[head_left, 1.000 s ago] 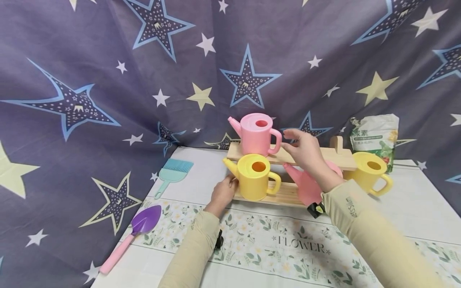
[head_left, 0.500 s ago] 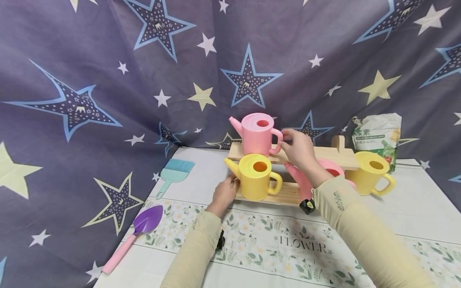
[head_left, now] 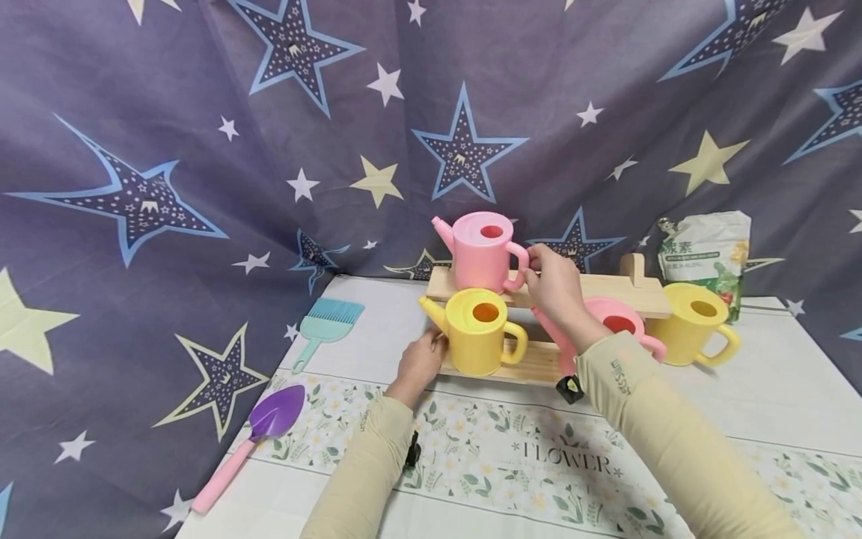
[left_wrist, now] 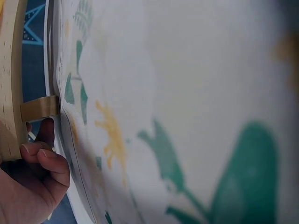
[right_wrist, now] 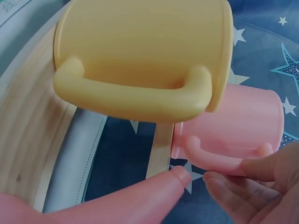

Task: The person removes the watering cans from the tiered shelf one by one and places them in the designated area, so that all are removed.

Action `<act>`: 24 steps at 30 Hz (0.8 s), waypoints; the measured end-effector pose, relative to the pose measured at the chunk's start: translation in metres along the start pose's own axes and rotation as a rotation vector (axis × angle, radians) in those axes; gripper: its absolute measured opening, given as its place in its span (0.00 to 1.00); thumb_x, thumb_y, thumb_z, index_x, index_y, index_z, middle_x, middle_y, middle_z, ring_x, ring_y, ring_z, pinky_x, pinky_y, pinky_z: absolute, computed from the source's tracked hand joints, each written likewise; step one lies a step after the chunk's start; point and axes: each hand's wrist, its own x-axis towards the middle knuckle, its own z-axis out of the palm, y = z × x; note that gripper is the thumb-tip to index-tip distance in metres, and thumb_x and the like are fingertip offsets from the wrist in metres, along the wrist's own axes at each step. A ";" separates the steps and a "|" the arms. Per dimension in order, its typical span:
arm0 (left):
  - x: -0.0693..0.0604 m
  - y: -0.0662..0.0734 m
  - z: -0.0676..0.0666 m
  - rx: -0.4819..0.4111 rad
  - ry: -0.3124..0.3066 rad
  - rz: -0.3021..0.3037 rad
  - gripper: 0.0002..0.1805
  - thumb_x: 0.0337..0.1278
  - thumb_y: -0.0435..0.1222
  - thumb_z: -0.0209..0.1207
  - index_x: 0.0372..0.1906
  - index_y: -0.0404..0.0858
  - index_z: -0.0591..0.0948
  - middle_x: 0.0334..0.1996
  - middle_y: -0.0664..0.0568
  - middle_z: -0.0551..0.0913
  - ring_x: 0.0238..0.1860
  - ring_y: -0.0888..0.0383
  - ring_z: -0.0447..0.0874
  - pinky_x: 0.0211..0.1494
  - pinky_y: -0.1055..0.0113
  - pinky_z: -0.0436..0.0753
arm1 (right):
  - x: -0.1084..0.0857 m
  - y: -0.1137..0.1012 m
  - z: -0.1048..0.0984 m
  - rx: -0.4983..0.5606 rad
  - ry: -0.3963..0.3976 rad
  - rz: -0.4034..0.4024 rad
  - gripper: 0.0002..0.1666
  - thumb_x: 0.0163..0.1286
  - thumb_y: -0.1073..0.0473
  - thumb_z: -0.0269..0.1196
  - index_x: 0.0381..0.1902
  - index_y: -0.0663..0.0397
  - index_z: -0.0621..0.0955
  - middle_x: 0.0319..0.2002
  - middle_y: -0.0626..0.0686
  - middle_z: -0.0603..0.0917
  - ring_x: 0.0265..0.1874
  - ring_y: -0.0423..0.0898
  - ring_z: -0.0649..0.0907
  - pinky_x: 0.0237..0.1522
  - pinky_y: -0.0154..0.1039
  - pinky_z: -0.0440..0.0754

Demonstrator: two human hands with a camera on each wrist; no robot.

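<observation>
A pink watering can (head_left: 480,254) stands at the left end of the wooden shelf's upper board (head_left: 592,288). My right hand (head_left: 557,284) pinches its handle between thumb and fingers, as the right wrist view also shows at the handle (right_wrist: 215,161). Below, a yellow watering can (head_left: 474,340) stands on the lower board (head_left: 539,363). My left hand (head_left: 420,363) grips the left end of that board; in the left wrist view its curled fingers (left_wrist: 53,165) lie against the wood. A second pink can (head_left: 616,318) is partly behind my right forearm.
Another yellow can (head_left: 687,326) is at the shelf's right end, with a white and green bag (head_left: 703,251) behind it. To the left lie a teal brush and dustpan (head_left: 326,322) and a purple trowel with a pink handle (head_left: 225,471). A star-patterned cloth hangs behind.
My right hand has moved left to the upper pink can's handle and its fingers have closed on it. The left hand has stayed at the lower board.
</observation>
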 end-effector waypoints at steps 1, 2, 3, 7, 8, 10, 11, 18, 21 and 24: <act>0.000 0.000 0.000 -0.001 -0.001 0.002 0.23 0.74 0.50 0.45 0.68 0.53 0.71 0.49 0.42 0.84 0.42 0.46 0.84 0.42 0.50 0.80 | -0.001 0.001 0.000 0.008 0.002 -0.004 0.13 0.68 0.66 0.62 0.50 0.65 0.79 0.41 0.63 0.85 0.42 0.59 0.81 0.50 0.52 0.77; 0.000 0.000 0.000 -0.002 -0.003 0.003 0.23 0.75 0.50 0.45 0.68 0.53 0.72 0.48 0.42 0.84 0.41 0.47 0.84 0.41 0.51 0.80 | -0.002 0.001 0.000 0.016 0.005 -0.009 0.13 0.68 0.66 0.62 0.50 0.65 0.78 0.41 0.63 0.85 0.43 0.60 0.81 0.50 0.52 0.76; 0.000 0.000 0.000 -0.004 -0.006 0.003 0.23 0.75 0.50 0.45 0.68 0.53 0.71 0.47 0.42 0.85 0.39 0.47 0.83 0.40 0.52 0.80 | -0.002 0.002 -0.001 0.022 0.011 -0.013 0.13 0.69 0.66 0.62 0.50 0.65 0.78 0.42 0.63 0.85 0.43 0.60 0.81 0.50 0.53 0.76; 0.000 0.000 -0.001 -0.012 -0.009 0.006 0.22 0.75 0.50 0.45 0.68 0.52 0.72 0.47 0.42 0.85 0.38 0.48 0.83 0.40 0.51 0.80 | -0.007 0.002 -0.004 0.046 0.041 -0.027 0.12 0.69 0.67 0.60 0.49 0.65 0.77 0.42 0.63 0.85 0.43 0.60 0.82 0.49 0.53 0.77; 0.000 0.000 -0.001 -0.012 -0.007 0.006 0.22 0.75 0.50 0.45 0.68 0.52 0.72 0.47 0.42 0.85 0.39 0.48 0.83 0.41 0.51 0.80 | -0.007 0.002 -0.006 0.054 0.048 -0.030 0.12 0.69 0.67 0.60 0.49 0.64 0.77 0.42 0.63 0.85 0.42 0.59 0.82 0.49 0.52 0.77; 0.000 0.000 -0.001 -0.011 -0.002 0.009 0.22 0.75 0.50 0.45 0.68 0.52 0.72 0.49 0.42 0.84 0.42 0.46 0.84 0.44 0.49 0.80 | -0.008 0.002 -0.009 0.068 0.069 -0.035 0.11 0.69 0.67 0.59 0.48 0.64 0.77 0.42 0.63 0.86 0.41 0.59 0.82 0.48 0.52 0.76; 0.000 0.000 -0.001 -0.012 0.000 0.011 0.22 0.75 0.50 0.45 0.68 0.52 0.72 0.50 0.41 0.84 0.44 0.45 0.84 0.46 0.48 0.80 | -0.009 0.002 -0.010 0.079 0.077 -0.034 0.10 0.69 0.67 0.59 0.48 0.63 0.77 0.42 0.63 0.86 0.42 0.58 0.83 0.48 0.52 0.76; -0.002 0.003 -0.003 -0.023 -0.004 0.003 0.23 0.75 0.50 0.45 0.68 0.51 0.72 0.51 0.42 0.83 0.46 0.44 0.83 0.48 0.48 0.80 | -0.016 0.003 -0.027 0.116 0.163 -0.050 0.11 0.70 0.66 0.59 0.49 0.64 0.77 0.43 0.63 0.86 0.40 0.57 0.84 0.45 0.51 0.77; -0.002 0.004 -0.003 -0.026 -0.006 0.005 0.23 0.74 0.50 0.45 0.68 0.51 0.72 0.50 0.42 0.84 0.44 0.46 0.84 0.46 0.49 0.80 | -0.020 0.003 -0.037 0.137 0.204 -0.078 0.11 0.69 0.67 0.60 0.48 0.66 0.77 0.42 0.63 0.86 0.37 0.57 0.85 0.41 0.49 0.77; -0.002 0.003 -0.002 -0.023 -0.009 -0.002 0.23 0.75 0.50 0.45 0.68 0.51 0.72 0.49 0.43 0.84 0.43 0.47 0.83 0.45 0.50 0.80 | -0.024 0.003 -0.047 0.163 0.227 -0.088 0.11 0.68 0.68 0.60 0.48 0.67 0.77 0.42 0.63 0.86 0.38 0.57 0.85 0.40 0.48 0.77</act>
